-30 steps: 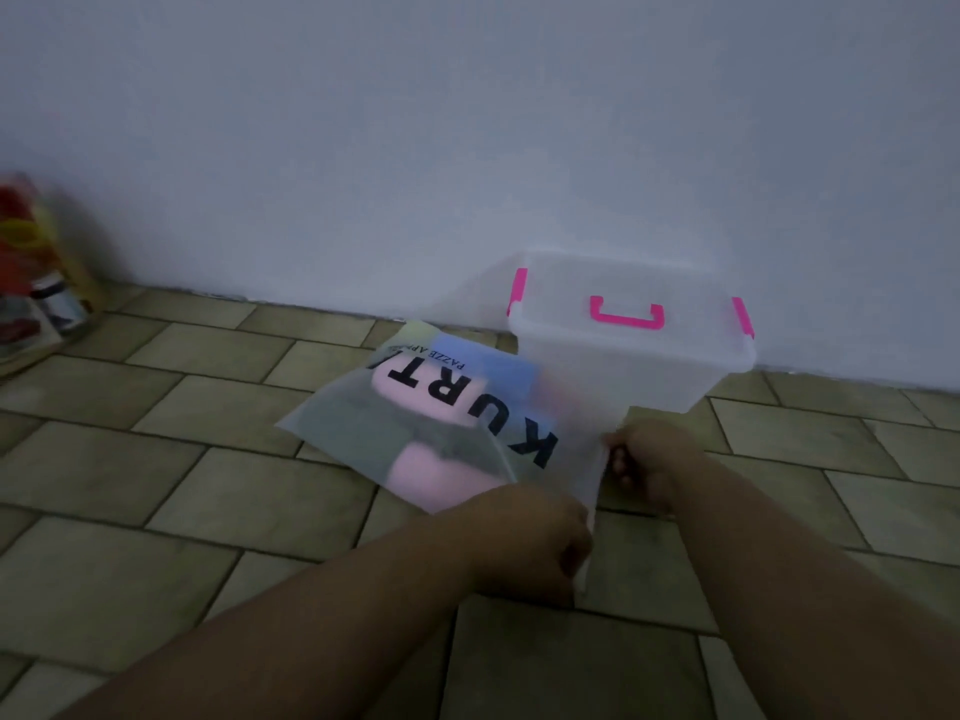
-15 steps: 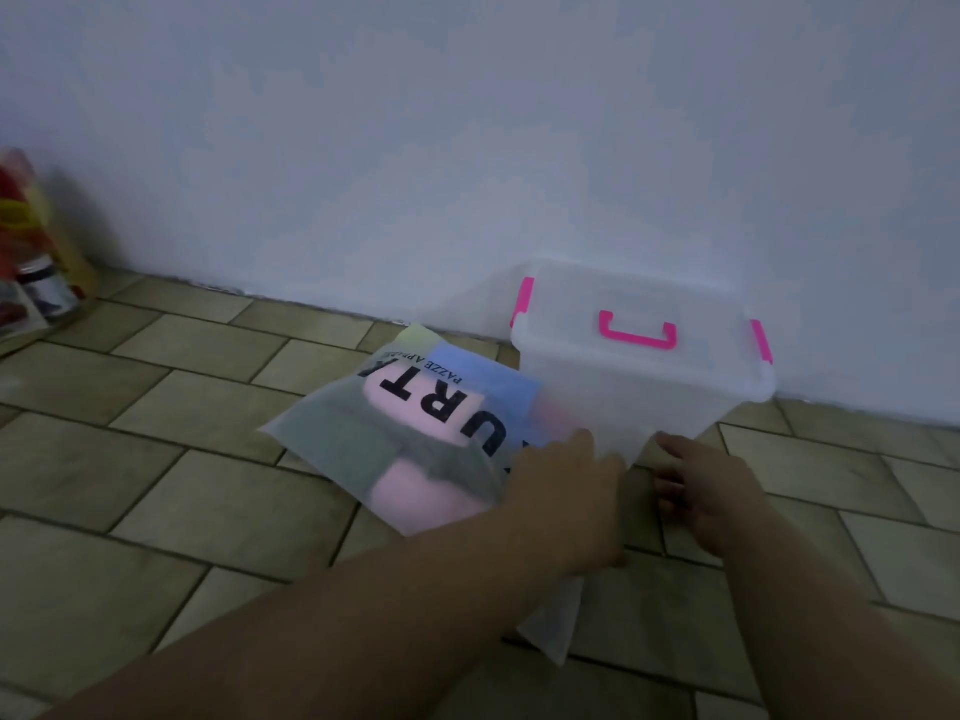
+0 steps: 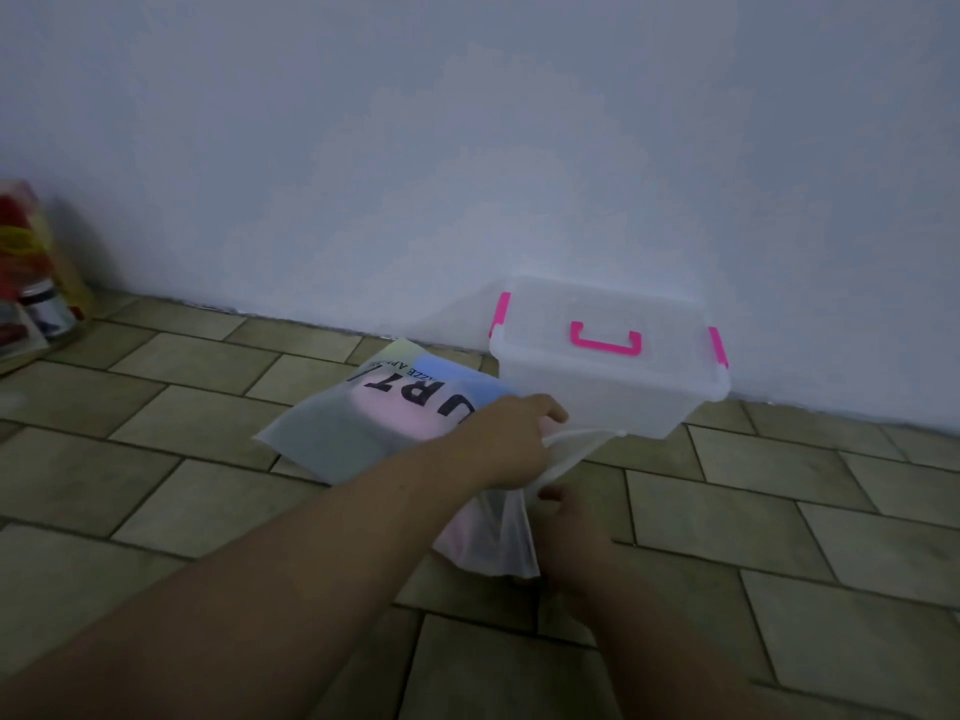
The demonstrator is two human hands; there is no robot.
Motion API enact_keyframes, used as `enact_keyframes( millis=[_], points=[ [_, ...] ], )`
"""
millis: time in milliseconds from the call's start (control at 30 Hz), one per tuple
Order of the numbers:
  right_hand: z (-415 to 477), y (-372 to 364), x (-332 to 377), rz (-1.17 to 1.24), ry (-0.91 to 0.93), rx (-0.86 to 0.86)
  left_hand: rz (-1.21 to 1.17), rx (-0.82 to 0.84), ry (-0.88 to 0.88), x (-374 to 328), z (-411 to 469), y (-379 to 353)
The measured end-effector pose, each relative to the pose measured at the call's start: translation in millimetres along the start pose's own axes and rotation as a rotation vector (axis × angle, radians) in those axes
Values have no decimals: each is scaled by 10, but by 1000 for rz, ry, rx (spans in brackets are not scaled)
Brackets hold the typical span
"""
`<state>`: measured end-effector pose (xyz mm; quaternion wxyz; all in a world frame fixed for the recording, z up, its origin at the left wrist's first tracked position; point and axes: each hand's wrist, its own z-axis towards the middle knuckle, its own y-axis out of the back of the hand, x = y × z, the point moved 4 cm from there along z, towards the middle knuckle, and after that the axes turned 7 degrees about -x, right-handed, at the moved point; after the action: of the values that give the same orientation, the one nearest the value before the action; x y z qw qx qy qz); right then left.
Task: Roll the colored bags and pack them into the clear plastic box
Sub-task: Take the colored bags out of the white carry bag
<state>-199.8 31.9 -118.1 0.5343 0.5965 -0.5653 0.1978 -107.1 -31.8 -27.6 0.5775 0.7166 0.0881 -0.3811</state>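
On a tiled floor (image 3: 208, 491) by a pale wall, a person works at the mouth of a frosted pouch (image 3: 332, 439) printed with large black letters. The colored bags (image 3: 395, 413) lie flat inside it, showing through as pink, blue and pale green. The pouch rests on the floor just left of the clear plastic box (image 3: 608, 392), its far corner close against the box's side.

The left hand (image 3: 506, 444) sits over the pouch's open end, its fingers (image 3: 550, 410) curled around the upper lip and lifting it off the tiles. The right hand (image 3: 574, 532) is below, fingers (image 3: 550, 493) against the slack lower flap that hangs between the two hands. In the dim light it is unclear whether they pinch that flap or only touch it.

By the look of it, the work is at its opening step: no bag is out, none is rolled, and the box's lid (image 3: 597, 324) is down with its pink latches (image 3: 719, 350) closed. The next move likely calls for spreading the mouth wide enough to draw the bags out, then freeing a hand to unlatch the box.
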Motion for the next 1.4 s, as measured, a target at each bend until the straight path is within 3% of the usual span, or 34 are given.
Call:
enact_keyframes(
  millis=[133, 300, 433, 500, 633, 800, 933, 1033, 1133, 1200, 1300, 1400],
  points=[
    [7, 265, -113, -61, -83, 72, 128, -1, -126, -209, 15, 55],
    [121, 927, -132, -259, -43, -138, 464, 24, -221, -354, 185, 73],
    [204, 1047, 144, -260, 224, -316, 681, -83, -54, -34, 379, 138],
    [176, 827, 237, -225, 304, -231, 651, -75, 48, 134, 453, 157],
    [74, 372, 79, -382, 285, -78, 470, -11, 103, 282, 382, 44],
    [-125, 349, -92, -297, 263, -138, 462, 50, 54, 440, 160, -8],
    [-482, 340, -274, -390, 409, 34, 463, 67, -28, 491, -106, -1],
    [-603, 400, -385, -252, 319, 145, 452, 87, -61, 573, -285, -38],
    [-514, 543, -314, -177, 311, 29, 497, 121, -48, 609, -299, -35],
    [-415, 606, -106, -242, 447, -132, 551, 106, -46, 556, -223, -27],
    [-212, 450, 180, -368, 595, -46, 564, 114, -38, 487, -82, -22],
    [53, 420, 228, -513, 525, -25, 564, 169, -30, 538, -27, -29]
  ],
)
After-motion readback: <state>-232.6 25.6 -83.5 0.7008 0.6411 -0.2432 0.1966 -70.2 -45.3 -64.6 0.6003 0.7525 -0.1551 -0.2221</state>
